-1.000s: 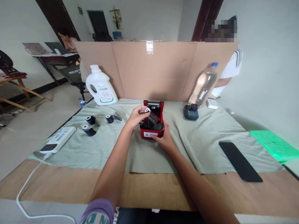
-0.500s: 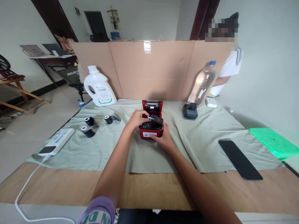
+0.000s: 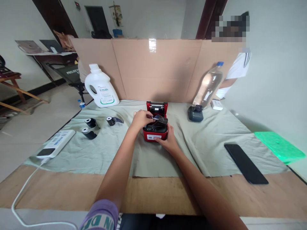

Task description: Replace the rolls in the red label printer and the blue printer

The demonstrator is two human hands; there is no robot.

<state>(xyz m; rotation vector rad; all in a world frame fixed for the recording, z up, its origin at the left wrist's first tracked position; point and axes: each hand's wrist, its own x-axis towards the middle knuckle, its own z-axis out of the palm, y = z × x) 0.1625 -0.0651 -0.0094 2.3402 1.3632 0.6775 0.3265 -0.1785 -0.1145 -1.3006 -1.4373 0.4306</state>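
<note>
A small red and black printer [image 3: 155,137] sits at the middle of the cloth, its lid [image 3: 157,107] raised at the back. My left hand [image 3: 143,120] pinches the end of a dark paper roll [image 3: 162,119] above the printer's opening. Whether the roll touches the inside cannot be made out. Wrapped round the printer's front right corner, my right hand [image 3: 168,139] has its thumb on the front label and its fingers along the side.
Several dark paper rolls [image 3: 110,121] lie at left near a white power strip [image 3: 56,143]. A white jug [image 3: 102,88] and a clear bottle [image 3: 209,84] stand before a cardboard screen [image 3: 155,70]. At right are a small dark device [image 3: 195,114] and a phone [image 3: 246,163]. A person stands behind the screen.
The paper roll in my left hand has shifted and tilted slightly over the printer. My right hand keeps its hold, and the view has moved a little.
</note>
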